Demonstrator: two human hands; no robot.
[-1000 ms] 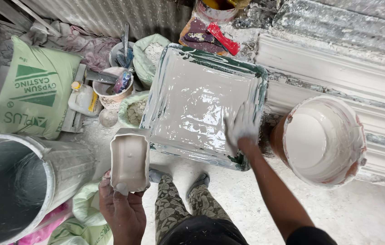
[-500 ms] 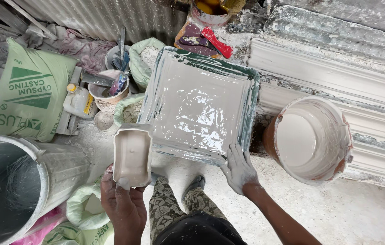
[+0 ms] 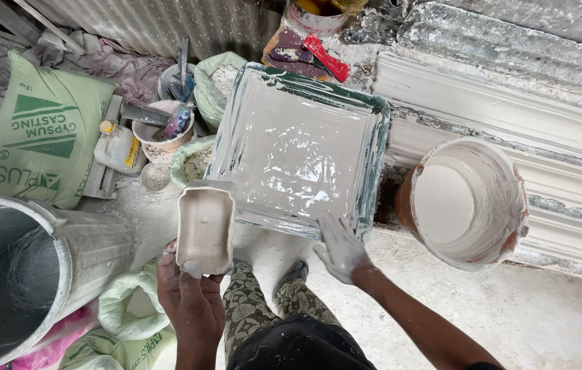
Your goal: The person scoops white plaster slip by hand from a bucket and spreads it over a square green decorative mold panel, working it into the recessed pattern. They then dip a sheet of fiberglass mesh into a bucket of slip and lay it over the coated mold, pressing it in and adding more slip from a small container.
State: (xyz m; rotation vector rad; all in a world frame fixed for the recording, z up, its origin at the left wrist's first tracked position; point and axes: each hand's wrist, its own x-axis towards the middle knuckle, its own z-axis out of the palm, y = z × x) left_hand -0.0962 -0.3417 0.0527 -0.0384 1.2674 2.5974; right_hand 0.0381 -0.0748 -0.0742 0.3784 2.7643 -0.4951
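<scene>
In the head view, the left hand grasps a small rectangular plaster-coated scoop container at the near-left corner of the square green-rimmed mould tray of wet white plaster, while the right hand, open and plaster-covered, rests fingers spread on the tray's near edge beside the round plaster-filled bucket.

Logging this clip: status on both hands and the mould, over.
Left hand grips small rectangular scoop, plaster-coated. Right hand open, on near rim of square mould, filled with wet plaster. Plaster bucket beside it, nothing blocking.
</scene>
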